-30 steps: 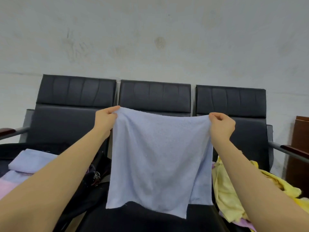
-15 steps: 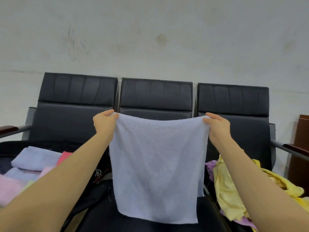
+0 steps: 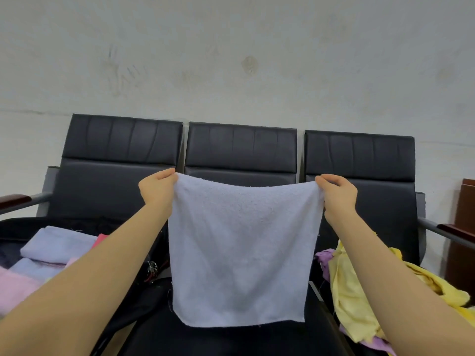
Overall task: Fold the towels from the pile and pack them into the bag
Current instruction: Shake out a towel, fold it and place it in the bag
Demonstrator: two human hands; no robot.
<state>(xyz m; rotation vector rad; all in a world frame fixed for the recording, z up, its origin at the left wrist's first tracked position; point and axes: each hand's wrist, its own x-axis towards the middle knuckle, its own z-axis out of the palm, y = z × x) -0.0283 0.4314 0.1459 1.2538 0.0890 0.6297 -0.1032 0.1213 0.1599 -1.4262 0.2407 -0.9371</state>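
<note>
both hands pinch a top corner each, left hand (image 3: 157, 187) and right hand (image 3: 338, 192), holding the pale towel (image 3: 241, 250) spread and hanging over the middle chair seat (image 3: 231, 340), not yet folded. several folded towels (image 3: 55, 244) already lie in the dark bag (image 3: 10, 224) at left. an unfolded yellow and purple pile (image 3: 349, 283) waits at right, so it looks roughly midway.

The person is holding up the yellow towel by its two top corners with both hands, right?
Not quite. The head view shows the held towel is pale lavender-blue, not yellow. The left hand and right hand do pinch its two top corners. The yellow cloth lies on the right seat.
</note>
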